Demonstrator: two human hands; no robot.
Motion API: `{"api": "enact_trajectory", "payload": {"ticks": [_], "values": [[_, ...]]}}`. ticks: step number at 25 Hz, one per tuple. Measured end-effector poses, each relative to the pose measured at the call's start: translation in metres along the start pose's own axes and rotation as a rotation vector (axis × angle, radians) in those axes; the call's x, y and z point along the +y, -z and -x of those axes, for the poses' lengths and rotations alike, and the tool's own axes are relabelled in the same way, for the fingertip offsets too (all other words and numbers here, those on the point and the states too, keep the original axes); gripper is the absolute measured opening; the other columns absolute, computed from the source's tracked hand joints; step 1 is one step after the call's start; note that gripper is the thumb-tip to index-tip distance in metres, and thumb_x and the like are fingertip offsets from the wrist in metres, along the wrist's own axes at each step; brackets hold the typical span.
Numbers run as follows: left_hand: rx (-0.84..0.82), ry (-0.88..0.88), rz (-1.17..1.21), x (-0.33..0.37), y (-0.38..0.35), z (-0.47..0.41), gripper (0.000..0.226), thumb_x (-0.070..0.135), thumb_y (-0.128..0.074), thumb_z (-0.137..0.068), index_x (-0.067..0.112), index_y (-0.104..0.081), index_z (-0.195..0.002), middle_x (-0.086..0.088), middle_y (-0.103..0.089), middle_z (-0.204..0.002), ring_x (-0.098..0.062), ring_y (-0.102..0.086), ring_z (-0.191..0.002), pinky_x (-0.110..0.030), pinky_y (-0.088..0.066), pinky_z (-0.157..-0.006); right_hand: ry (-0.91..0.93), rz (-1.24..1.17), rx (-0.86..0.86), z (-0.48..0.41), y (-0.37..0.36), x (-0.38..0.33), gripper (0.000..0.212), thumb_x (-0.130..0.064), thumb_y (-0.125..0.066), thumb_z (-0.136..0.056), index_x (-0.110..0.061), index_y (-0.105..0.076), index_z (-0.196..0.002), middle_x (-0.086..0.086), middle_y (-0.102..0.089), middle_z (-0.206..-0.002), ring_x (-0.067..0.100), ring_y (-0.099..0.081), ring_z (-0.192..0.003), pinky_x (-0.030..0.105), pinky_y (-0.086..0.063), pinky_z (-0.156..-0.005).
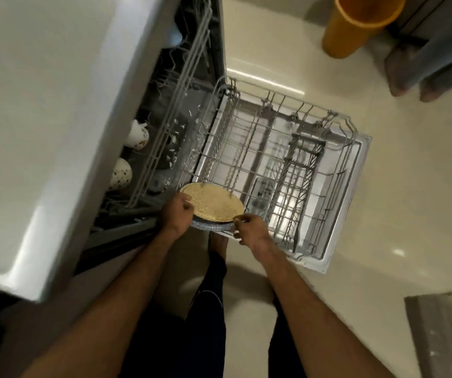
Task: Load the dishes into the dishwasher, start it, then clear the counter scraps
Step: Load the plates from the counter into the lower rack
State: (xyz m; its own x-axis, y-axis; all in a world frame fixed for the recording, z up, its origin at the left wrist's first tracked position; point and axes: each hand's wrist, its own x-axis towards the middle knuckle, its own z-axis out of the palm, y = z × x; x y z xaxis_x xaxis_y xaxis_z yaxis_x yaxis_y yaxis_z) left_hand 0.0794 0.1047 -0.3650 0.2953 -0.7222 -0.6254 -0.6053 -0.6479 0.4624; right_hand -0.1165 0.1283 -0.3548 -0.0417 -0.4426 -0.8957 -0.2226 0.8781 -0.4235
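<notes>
A round tan speckled plate (214, 203) lies tilted at the near left corner of the pulled-out lower rack (282, 170), with a grey speckled plate (211, 225) just beneath it. My left hand (177, 211) grips the tan plate's left edge. My right hand (249, 227) pinches the rim at the plates' right side. The dishwasher door (356, 165) lies open and flat under the rack. Two white speckled cups (121, 173) sit in the upper rack (170, 105).
The pale counter (42, 118) overhangs the dishwasher on the left. An orange bin (356, 23) stands on the floor at the top right, beside another person's feet (416, 75). A grey mat (446, 331) lies at the lower right. My own foot (218, 242) stands below the plates.
</notes>
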Motion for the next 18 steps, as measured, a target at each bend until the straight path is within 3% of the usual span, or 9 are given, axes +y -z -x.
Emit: {"api": "enact_trajectory", "payload": {"ticks": [3, 7, 11, 18], "values": [[0.008, -0.037, 0.081, 0.032, 0.024, 0.056, 0.011, 0.007, -0.061, -0.093, 0.012, -0.069, -0.100, -0.014, -0.071, -0.105, -0.032, -0.066, -0.100, -0.043, -0.054, -0.089, 0.058, 0.065, -0.062, 0.049, 0.010, -0.029, 0.008, -0.010, -0.056, -0.098, -0.011, -0.062, -0.095, 0.016, -0.071, -0.093, 0.023, -0.062, -0.070, 0.025, -0.046, -0.053], [0.055, -0.067, 0.145, 0.068, 0.086, 0.159, 0.011, 0.023, -0.058, -0.097, 0.029, -0.065, -0.092, -0.002, -0.072, -0.101, -0.024, -0.068, -0.095, -0.040, -0.056, -0.087, 0.256, 0.246, -0.119, 0.144, 0.016, -0.082, 0.014, -0.009, -0.057, -0.095, -0.007, -0.067, -0.104, 0.017, -0.073, -0.102, 0.032, -0.069, -0.086, 0.035, -0.052, -0.066], [0.302, -0.058, 0.234, 0.081, 0.172, 0.269, 0.016, 0.023, -0.055, -0.096, 0.019, -0.070, -0.101, -0.002, -0.074, -0.099, -0.023, -0.069, -0.091, -0.041, -0.055, -0.086, 0.510, 0.347, -0.304, 0.268, -0.015, -0.130, 0.018, -0.015, -0.054, -0.099, -0.019, -0.067, -0.086, 0.012, -0.071, -0.088, 0.020, -0.062, -0.070, 0.028, -0.049, -0.059], [0.784, -0.041, 0.391, 0.003, 0.294, 0.421, 0.017, 0.024, -0.058, -0.094, 0.017, -0.073, -0.099, -0.003, -0.075, -0.097, -0.023, -0.070, -0.092, -0.041, -0.055, -0.083, 0.821, 0.524, -0.680, 0.428, -0.150, -0.123, 0.014, -0.016, -0.058, -0.099, -0.014, -0.070, -0.093, -0.004, -0.072, -0.071, 0.007, -0.063, -0.055, 0.018, -0.048, -0.049]]}}
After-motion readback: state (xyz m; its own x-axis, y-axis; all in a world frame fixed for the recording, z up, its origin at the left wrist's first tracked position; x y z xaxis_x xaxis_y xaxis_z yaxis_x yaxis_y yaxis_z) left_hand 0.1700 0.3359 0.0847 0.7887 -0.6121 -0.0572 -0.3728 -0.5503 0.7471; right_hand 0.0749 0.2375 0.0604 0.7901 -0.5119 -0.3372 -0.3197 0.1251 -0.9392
